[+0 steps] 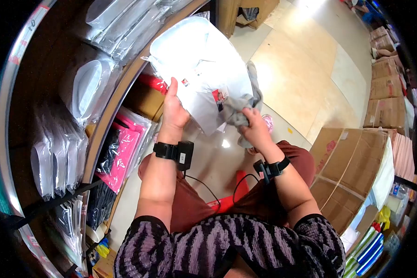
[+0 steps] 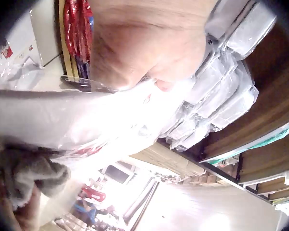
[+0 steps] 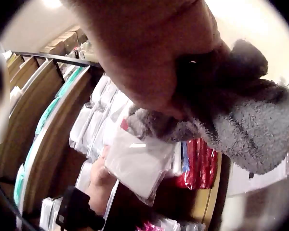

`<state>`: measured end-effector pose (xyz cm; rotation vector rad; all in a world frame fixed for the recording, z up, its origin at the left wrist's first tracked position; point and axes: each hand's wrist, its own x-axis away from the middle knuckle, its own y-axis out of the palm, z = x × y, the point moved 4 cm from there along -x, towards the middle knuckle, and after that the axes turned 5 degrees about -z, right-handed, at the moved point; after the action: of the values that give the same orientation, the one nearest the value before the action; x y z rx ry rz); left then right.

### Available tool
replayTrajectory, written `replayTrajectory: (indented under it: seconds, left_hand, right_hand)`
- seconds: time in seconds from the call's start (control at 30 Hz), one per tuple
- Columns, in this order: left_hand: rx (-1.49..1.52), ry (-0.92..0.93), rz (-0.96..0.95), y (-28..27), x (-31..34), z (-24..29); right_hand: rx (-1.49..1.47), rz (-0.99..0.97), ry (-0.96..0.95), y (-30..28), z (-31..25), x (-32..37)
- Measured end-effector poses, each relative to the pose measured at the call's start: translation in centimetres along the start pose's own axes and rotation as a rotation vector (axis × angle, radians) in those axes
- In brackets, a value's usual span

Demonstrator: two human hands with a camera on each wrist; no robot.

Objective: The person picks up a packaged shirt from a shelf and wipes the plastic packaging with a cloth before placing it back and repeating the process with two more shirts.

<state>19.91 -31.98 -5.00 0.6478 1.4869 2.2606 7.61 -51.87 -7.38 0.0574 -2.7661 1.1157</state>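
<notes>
In the head view, a white folded shirt in clear plastic (image 1: 199,60), with a small red label, is held up in front of the shelves. My left hand (image 1: 173,111) grips its near left edge, thumb along the side and fingers mostly hidden behind it. A fluffy grey cloth (image 1: 236,111) is bunched in my right hand (image 1: 256,132), against the right side of the package. The right wrist view shows the cloth (image 3: 250,130) hanging from that hand, with the wrapped shirt (image 3: 139,163) beyond it.
Shelves at the left hold several plastic-wrapped white shirts (image 1: 90,88) and a pink package (image 1: 120,153). Cardboard boxes (image 1: 343,171) stand at the right. Pale boards (image 1: 296,69) cover part of the floor ahead. A red stool (image 1: 241,185) shows between the person's legs.
</notes>
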Motion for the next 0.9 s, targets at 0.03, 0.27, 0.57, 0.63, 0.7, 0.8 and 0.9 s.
replayTrajectory:
  seconds: [0.03, 0.27, 0.57, 0.63, 0.7, 0.8, 0.9]
  left_hand:
    - [-0.012, 0.011, -0.004, 0.1, -0.1, 0.2]
    - [-0.264, -0.034, -0.002, 0.5, 0.1, 0.4]
    - [-0.247, -0.319, -0.087, 0.2, 1.4, -3.4]
    - [-0.343, -0.312, -0.014, -0.4, 1.6, -3.3]
    - [-0.395, -0.308, -0.005, -0.9, 1.6, -3.0]
    - [-0.508, -0.278, 0.014, -0.9, 1.7, -2.4]
    - [-0.906, -0.224, 0.027, -0.8, 1.9, -2.0]
  right_hand:
    - [-0.014, 0.046, 0.047, -0.9, 0.5, 0.0]
    - [-0.627, 0.325, 0.036, -6.6, 2.0, -1.0]
    - [-0.153, 0.429, 0.021, -4.5, -1.0, -2.3]
    - [-0.207, 0.499, 0.088, -4.1, 2.2, -2.8]
    - [-0.334, 0.623, 0.128, -3.9, 4.8, -3.2]
    - [-0.683, 0.627, -0.011, -7.1, 1.3, -2.1]
    - [-0.505, 0.599, -0.187, -8.1, -1.6, -1.2]
